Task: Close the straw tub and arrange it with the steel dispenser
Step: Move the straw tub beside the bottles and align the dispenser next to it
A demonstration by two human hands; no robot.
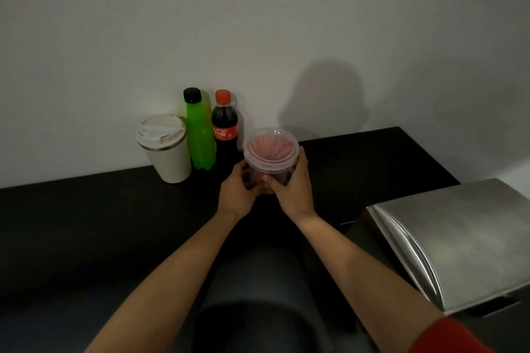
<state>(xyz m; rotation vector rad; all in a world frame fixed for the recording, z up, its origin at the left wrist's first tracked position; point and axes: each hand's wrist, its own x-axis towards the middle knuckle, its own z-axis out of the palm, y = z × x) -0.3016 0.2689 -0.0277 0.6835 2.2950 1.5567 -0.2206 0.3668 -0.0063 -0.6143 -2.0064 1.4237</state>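
A clear plastic straw tub (270,149) with red straws inside is held over the black counter, a clear lid sitting on its rim. My left hand (237,192) grips the tub's left side and my right hand (292,186) grips its right side, fingers wrapped around the lower wall. Whether the tub's base touches the counter is hidden by my hands. The steel dispenser (459,241), a curved brushed-metal box, lies at the right of the counter, well apart from the tub.
Against the white wall stand a cream travel cup (166,149) with lid, a green bottle (199,135) and a cola bottle (225,129), just left of the tub. The black counter (86,218) runs left and back to the wall.
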